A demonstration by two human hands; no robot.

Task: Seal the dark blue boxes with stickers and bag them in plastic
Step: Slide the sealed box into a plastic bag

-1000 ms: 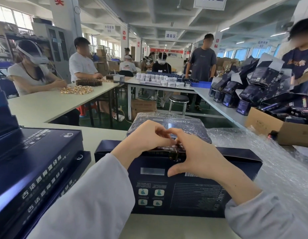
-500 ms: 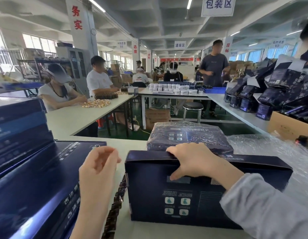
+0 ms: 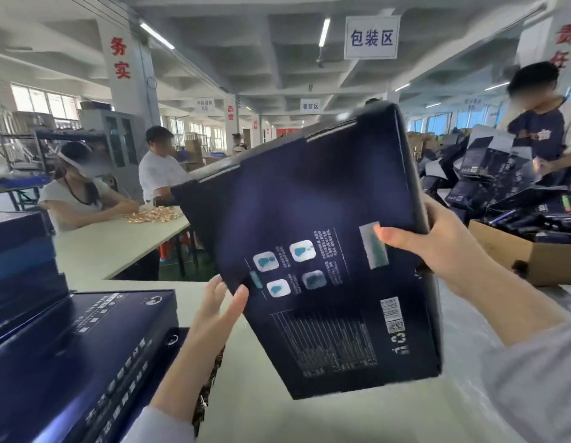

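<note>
Right hand (image 3: pixel 444 247) grips tilted dark blue box (image 3: pixel 309 203) edge, left hand (image 3: pixel 214 311) open-fingered, prob. only touching its corner, so box may slip.

Landmark: large dark blue cardboard box (image 3: pixel 325 219), raised and tilted above the pale tabletop (image 3: pixel 262 410).
- Beneath it: bare tabletop, open passage.
- Left of it: narrow lane, bounded by stacked dark blue flat boxes (image 3: pixel 86 346).
- Right of it: crinkled clear plastic film (image 3: pixel 456 340), with a brown cardboard carton (image 3: pixel 501 254) beyond.
</note>
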